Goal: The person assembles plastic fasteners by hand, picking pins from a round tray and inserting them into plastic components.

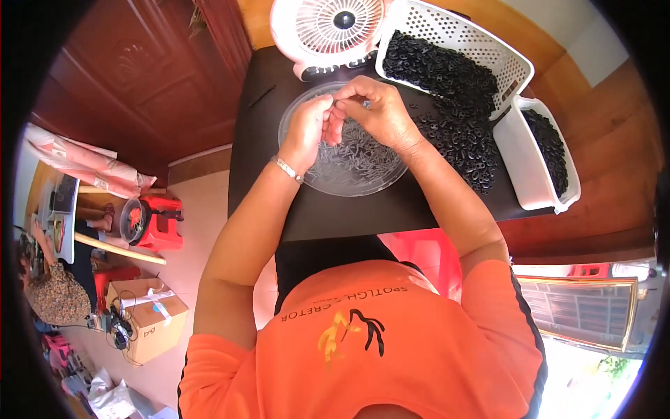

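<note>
My left hand (311, 130) and my right hand (377, 112) meet fingertip to fingertip above a round clear tub (357, 190). Both are closed in a pinch, and whatever sits between the fingertips is too small to make out. Many small grey, slender pieces (352, 162) cover the bottom of the tub. To the right of my right wrist, a heap of small black ring-like pieces (457, 143) spreads over the dark table. The heap runs out of a tipped white perforated basket (513, 66).
A white bin (520, 164) holding more black pieces stands at the table's right edge. The pink-and-white fan (331, 31) is behind the tub. A thin dark strip (262, 96) lies on the table (255, 188). Far left, another person (63, 293) sits near a cardboard box (155, 325).
</note>
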Tool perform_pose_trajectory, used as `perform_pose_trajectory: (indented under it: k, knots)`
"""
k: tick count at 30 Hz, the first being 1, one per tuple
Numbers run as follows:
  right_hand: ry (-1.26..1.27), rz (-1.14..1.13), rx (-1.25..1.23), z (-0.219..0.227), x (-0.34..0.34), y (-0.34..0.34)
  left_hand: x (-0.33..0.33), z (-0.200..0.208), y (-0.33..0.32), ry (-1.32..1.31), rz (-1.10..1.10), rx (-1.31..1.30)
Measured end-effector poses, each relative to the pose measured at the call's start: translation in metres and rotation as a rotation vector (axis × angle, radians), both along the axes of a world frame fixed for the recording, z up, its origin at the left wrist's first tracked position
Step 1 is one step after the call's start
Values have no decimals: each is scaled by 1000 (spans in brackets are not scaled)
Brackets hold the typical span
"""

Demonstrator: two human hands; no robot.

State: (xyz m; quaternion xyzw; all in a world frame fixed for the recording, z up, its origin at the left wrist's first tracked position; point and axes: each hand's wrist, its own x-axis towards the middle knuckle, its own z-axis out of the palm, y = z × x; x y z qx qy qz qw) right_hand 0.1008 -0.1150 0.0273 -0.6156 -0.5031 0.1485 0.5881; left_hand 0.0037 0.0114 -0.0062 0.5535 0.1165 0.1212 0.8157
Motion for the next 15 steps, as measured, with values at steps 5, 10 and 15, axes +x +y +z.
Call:
perform_pose_trajectory:
  k: [5, 10, 15]
  knots:
    - [-131, -45, 113, -13, 5, -2, 0, 2, -2, -43, -9, 9]
    - [-173, -20, 21, -6, 7, -6, 1, 2, 0, -33, 45, 109]
    - [-48, 51, 20, -1, 0, -9, 1, 3, 1, -30, 23, 173]
